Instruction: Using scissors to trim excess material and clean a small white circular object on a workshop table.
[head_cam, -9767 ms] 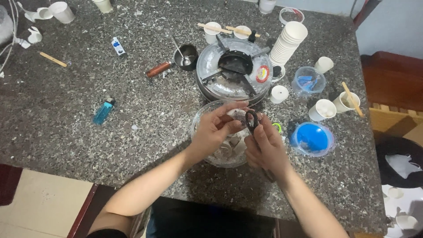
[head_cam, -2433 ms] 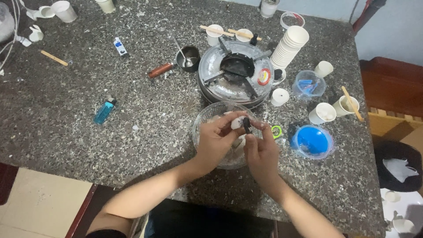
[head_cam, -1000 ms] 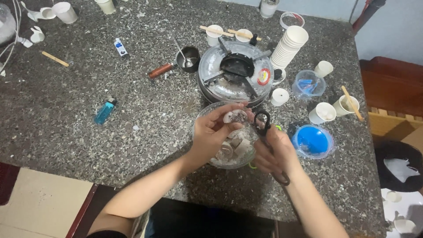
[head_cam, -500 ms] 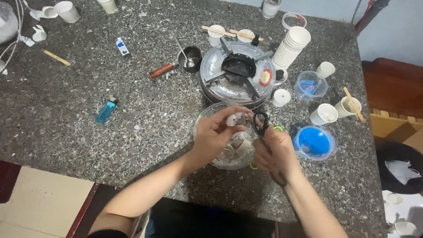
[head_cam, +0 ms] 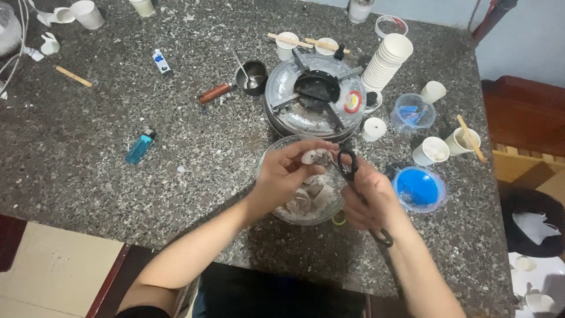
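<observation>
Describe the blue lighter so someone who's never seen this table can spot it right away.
Start at the round metal stove in the middle of the dark speckled stone table, then go left and slightly toward the near edge. The blue lighter lies alone on bare stone. It is translucent turquoise, unlike the smaller white and blue lighter farther back.

Two bare forearms come up from the lower edge of the head view, with no sleeve, watch, bracelet or glove on either. The left hand (head_cam: 285, 176) is bare, fingers without rings as far as can be seen, nails short and unpainted. The right hand (head_cam: 371, 197) is likewise bare and unadorned. At the bottom of the frame, between the arms, a dark garment covers the lap; its cut and fabric cannot be told
</observation>
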